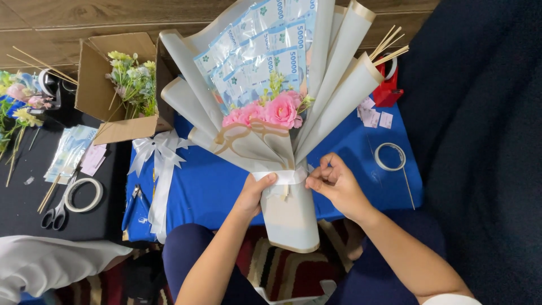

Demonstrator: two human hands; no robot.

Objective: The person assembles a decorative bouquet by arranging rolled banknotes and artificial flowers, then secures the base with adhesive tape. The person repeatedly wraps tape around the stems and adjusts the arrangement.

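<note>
Bouquet in cream wrapping paper, upright, fanned open at top; folded banknotes fan out inside above pink roses. White tape band circles the narrow neck. Cone-shaped stem end points toward the person, over the blue tabletop edge.

At the upper left of the frame a cardboard box lies open with artificial flowers inside it. Below it, on my blue table, a white ribbon bow trails down. Further left, on the black surface, lie a roll of tape, scissors and a stack of paper notes. At the right sit another tape ring, a red dispenser and wooden sticks.
</note>
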